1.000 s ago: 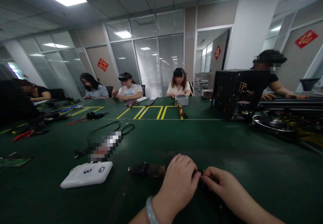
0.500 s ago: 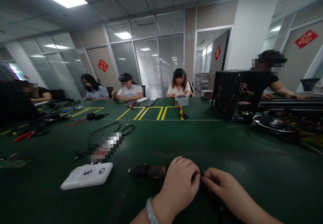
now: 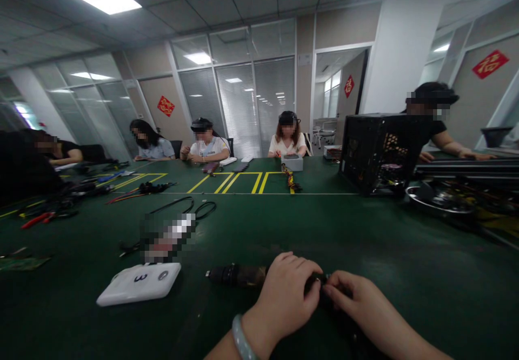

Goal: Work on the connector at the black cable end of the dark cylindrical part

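A dark cylindrical tool (image 3: 237, 275) lies on the green table (image 3: 284, 225) close to me, its tip pointing left. My left hand (image 3: 286, 294) is curled over its right end, a pale bangle on the wrist. My right hand (image 3: 357, 303) pinches a small dark part where it meets the left hand's fingertips. What the fingers hold there is mostly hidden.
A white box marked 3 (image 3: 140, 284) lies to the left, with a blurred item (image 3: 166, 235) and black cables (image 3: 190, 207) behind it. A black computer case (image 3: 377, 152) stands at right beside a person. Several people sit along the far side. Red-handled tools (image 3: 38, 218) lie far left.
My hands have closed slightly tighter together over the tool's right end. The view has shifted a little; nothing else on the table has moved.
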`<state>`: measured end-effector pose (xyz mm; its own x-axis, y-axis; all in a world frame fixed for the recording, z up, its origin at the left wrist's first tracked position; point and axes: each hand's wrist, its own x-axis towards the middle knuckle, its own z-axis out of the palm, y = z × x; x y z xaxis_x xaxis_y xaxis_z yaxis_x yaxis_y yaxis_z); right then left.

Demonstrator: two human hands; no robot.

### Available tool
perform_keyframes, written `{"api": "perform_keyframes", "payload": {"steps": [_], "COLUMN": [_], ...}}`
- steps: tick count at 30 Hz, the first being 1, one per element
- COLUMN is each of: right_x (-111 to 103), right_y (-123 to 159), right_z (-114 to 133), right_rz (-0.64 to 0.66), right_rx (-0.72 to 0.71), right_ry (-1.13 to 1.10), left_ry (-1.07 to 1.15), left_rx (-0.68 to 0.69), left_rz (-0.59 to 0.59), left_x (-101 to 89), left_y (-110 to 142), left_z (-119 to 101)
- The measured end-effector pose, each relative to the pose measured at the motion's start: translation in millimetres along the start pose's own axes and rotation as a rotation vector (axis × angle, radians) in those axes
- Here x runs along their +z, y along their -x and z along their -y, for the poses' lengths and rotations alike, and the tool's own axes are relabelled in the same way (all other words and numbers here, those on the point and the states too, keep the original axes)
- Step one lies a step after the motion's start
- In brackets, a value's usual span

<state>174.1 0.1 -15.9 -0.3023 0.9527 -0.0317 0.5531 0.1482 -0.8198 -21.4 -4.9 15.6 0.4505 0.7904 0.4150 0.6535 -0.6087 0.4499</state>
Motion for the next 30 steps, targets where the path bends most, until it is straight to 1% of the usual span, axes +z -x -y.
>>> {"api": "perform_keyframes", "payload": {"steps": [3, 8, 17, 24, 30], "right_x": [-0.4, -1.1, 1.0, 1.4, 3.0], "right_y": [0.1, 0.0, -0.5, -2.1, -2.7], "right_z": [-0.1, 0.2, -0.5, -2.3, -4.5], "right_rz": [-0.006, 0.002, -0.010, -0.020, -0.011], "right_rx": [-0.002, -0.010, -0.021, -0.028, -0.028], "right_ry": [0.006, 0.018, 0.039, 0.036, 0.025], "left_ry": [-0.024, -0.066, -0.040, -0.038, -0.059], "left_rx": [-0.006, 0.011, 0.036, 0.040, -0.013], "left_rz": [-0.007, 0.029, 0.056, 0.044, 0.012], "left_x": [0.5, -0.3, -6.1, -4.6, 0.6], "left_y": [0.1, -0.5, -1.0, -1.3, -1.3], "left_z": [1.2, 2.3, -1.9, -2.5, 1.6]}}
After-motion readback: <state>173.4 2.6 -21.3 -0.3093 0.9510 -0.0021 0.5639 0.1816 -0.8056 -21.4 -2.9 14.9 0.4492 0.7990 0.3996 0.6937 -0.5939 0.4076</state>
